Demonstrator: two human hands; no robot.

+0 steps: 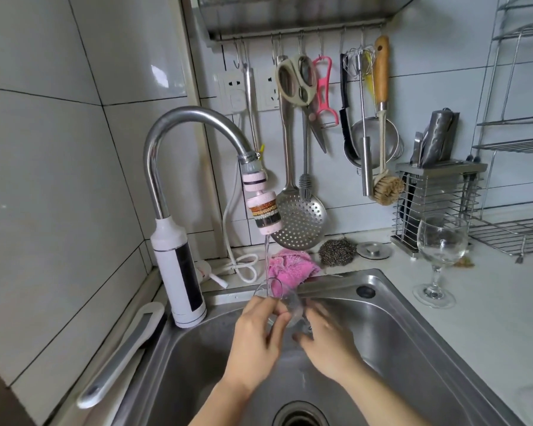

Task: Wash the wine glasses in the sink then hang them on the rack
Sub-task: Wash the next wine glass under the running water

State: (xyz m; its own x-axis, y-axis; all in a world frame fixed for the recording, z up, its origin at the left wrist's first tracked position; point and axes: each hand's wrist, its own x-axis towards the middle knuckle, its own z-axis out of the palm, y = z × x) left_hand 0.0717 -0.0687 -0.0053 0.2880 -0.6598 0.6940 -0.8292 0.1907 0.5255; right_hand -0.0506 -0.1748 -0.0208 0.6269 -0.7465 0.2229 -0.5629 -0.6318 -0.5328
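Both forearms reached forward over the stainless-steel sink point(413, 342). Left hand point(256, 336): palm down, fingers point(268, 305) curled round the bowl of a clear wine glass point(291, 302), gripping it. The glass was tilted, rim up and to the left, directly under the thin water stream point(266, 256) from the curved metal faucet point(179, 118). Right hand point(326, 342): just beside the glass at its stem end, motion-blurred; whether its fingers clamped the stem could not be told. Second wine glass point(440, 241): upright on the pale counter point(490, 318), right of the sink, well apart from both hands. It was clear, with a round bowl, thin stem and circular foot.
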